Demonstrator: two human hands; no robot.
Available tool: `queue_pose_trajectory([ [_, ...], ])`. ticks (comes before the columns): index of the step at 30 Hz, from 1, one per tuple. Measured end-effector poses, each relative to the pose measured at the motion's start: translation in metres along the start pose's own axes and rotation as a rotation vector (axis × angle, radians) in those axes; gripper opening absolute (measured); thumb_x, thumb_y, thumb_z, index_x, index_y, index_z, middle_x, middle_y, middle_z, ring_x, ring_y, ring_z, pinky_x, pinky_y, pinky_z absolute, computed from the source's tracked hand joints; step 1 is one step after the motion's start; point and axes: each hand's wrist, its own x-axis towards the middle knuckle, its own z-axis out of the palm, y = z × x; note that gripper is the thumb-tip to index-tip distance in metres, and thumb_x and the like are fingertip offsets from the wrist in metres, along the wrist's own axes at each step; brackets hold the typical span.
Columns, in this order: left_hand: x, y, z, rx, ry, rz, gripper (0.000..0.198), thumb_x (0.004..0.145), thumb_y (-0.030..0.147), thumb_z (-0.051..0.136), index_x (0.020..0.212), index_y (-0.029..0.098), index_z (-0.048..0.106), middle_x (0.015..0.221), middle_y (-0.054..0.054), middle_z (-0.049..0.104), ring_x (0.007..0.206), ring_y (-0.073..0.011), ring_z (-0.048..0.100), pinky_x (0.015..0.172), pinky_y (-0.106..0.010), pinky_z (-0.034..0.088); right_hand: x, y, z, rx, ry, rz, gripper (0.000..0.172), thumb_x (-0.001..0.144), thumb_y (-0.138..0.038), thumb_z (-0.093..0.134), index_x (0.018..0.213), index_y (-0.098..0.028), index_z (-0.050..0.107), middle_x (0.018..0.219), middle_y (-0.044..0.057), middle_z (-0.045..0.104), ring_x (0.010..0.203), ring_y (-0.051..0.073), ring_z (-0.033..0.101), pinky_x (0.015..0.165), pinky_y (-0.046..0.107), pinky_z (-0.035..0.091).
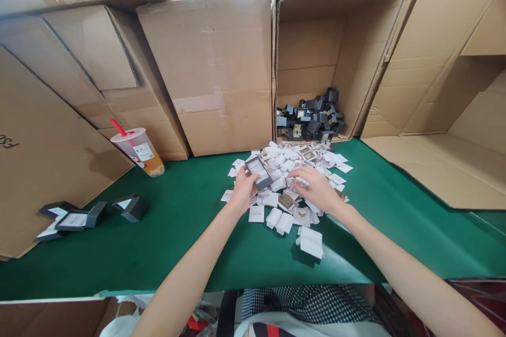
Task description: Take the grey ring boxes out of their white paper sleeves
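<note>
My left hand [243, 189] grips a small dark box with a white insert [259, 171], tilted up over the near left side of a heap of small white folded cards and inserts [294, 179] on the green table [177, 231]. My right hand [316, 187] lies palm down on the heap, its fingers curled into the white pieces; what they hold is hidden. A single white folded piece [311, 242] lies apart, closer to me than the heap.
An open cardboard carton [367, 52] on its side behind the heap holds several small dark boxes [312, 116]. More cartons wall the back and both sides. A plastic drink cup with a red straw [138, 150] stands at left. A few open dark boxes [79, 216] lie far left.
</note>
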Motion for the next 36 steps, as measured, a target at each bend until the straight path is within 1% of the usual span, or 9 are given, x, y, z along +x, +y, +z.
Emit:
queue_pose_trajectory([
  [5, -0.003, 0.001, 0.003, 0.035, 0.018, 0.041, 0.027, 0.076, 0.016, 0.053, 0.103, 0.022, 0.050, 0.097, -0.004, 0.066, 0.086, -0.0157, 0.067, 0.072, -0.030, 0.058, -0.002, -0.006, 0.017, -0.023, -0.042, -0.181, 0.038, 0.089, -0.020, 0.049, 0.127, -0.023, 0.051, 0.135, 0.008, 0.053, 0.125, 0.025, 0.048, 0.101, 0.047, 0.042],
  [8, -0.004, 0.002, 0.005, 0.073, 0.036, 0.073, 0.024, 0.078, 0.019, 0.051, 0.102, 0.022, 0.053, 0.097, -0.004, 0.065, 0.084, -0.0156, 0.066, 0.069, -0.029, 0.057, 0.001, -0.004, 0.025, -0.038, -0.084, -0.204, 0.052, 0.088, -0.019, 0.050, 0.139, -0.023, 0.038, 0.143, 0.009, 0.046, 0.134, 0.025, 0.039, 0.106, 0.050, 0.038],
  [10, -0.004, 0.002, 0.006, 0.083, 0.041, 0.085, 0.024, 0.078, 0.020, 0.051, 0.102, 0.022, 0.054, 0.097, -0.004, 0.065, 0.084, -0.0158, 0.065, 0.068, -0.028, 0.057, 0.004, -0.003, 0.027, -0.042, -0.086, -0.200, 0.054, 0.088, -0.020, 0.050, 0.140, -0.023, 0.036, 0.144, 0.010, 0.044, 0.135, 0.026, 0.038, 0.107, 0.051, 0.038],
  [13, -0.003, 0.003, 0.006, 0.091, 0.049, 0.114, 0.025, 0.076, 0.021, 0.053, 0.101, 0.021, 0.054, 0.096, -0.004, 0.065, 0.084, -0.0160, 0.065, 0.068, -0.026, 0.056, 0.009, -0.004, 0.028, -0.053, -0.077, -0.178, 0.047, 0.087, -0.020, 0.050, 0.134, -0.023, 0.042, 0.138, 0.011, 0.049, 0.130, 0.028, 0.043, 0.103, 0.051, 0.041],
  [17, -0.003, 0.003, 0.006, 0.097, 0.050, 0.136, 0.027, 0.075, 0.018, 0.052, 0.101, 0.020, 0.054, 0.101, -0.005, 0.065, 0.086, -0.0160, 0.065, 0.069, -0.025, 0.056, 0.012, -0.006, 0.026, -0.072, -0.074, -0.105, 0.038, 0.086, -0.026, 0.055, 0.124, -0.021, 0.050, 0.117, 0.012, 0.057, 0.108, 0.029, 0.055, 0.089, 0.047, 0.047],
  [23, -0.004, 0.003, 0.006, 0.057, -0.004, 0.119, 0.043, 0.063, 0.004, 0.055, 0.103, 0.019, 0.050, 0.103, -0.004, 0.066, 0.085, -0.0163, 0.067, 0.074, -0.029, 0.057, 0.009, -0.003, 0.025, -0.015, -0.052, 0.020, 0.040, 0.080, -0.033, 0.063, 0.117, -0.021, 0.054, 0.099, 0.009, 0.053, 0.092, 0.027, 0.055, 0.076, 0.040, 0.049],
  [26, -0.002, 0.001, 0.005, 0.057, 0.020, 0.089, 0.046, 0.062, 0.000, 0.055, 0.104, 0.019, 0.049, 0.102, -0.006, 0.066, 0.083, -0.0169, 0.068, 0.072, -0.029, 0.057, 0.009, -0.003, 0.024, 0.016, -0.074, 0.082, 0.038, 0.078, -0.030, 0.064, 0.113, -0.020, 0.056, 0.100, 0.009, 0.053, 0.093, 0.026, 0.055, 0.078, 0.039, 0.048],
  [31, -0.001, 0.001, 0.003, 0.039, 0.024, 0.061, 0.053, 0.062, -0.002, 0.058, 0.108, 0.021, 0.048, 0.107, -0.008, 0.065, 0.085, -0.0184, 0.069, 0.070, -0.030, 0.058, 0.009, -0.004, 0.021, 0.032, -0.086, 0.082, 0.034, 0.078, -0.024, 0.061, 0.111, -0.021, 0.054, 0.108, 0.008, 0.058, 0.103, 0.028, 0.054, 0.088, 0.043, 0.043],
  [36, -0.002, 0.000, 0.002, 0.093, 0.029, 0.068, 0.054, 0.061, -0.001, 0.063, 0.109, 0.022, 0.049, 0.108, -0.008, 0.065, 0.085, -0.0193, 0.069, 0.070, -0.032, 0.057, 0.009, -0.007, 0.012, 0.044, -0.028, 0.074, 0.035, 0.080, -0.021, 0.057, 0.115, -0.023, 0.054, 0.112, 0.008, 0.061, 0.106, 0.029, 0.056, 0.091, 0.046, 0.040],
])
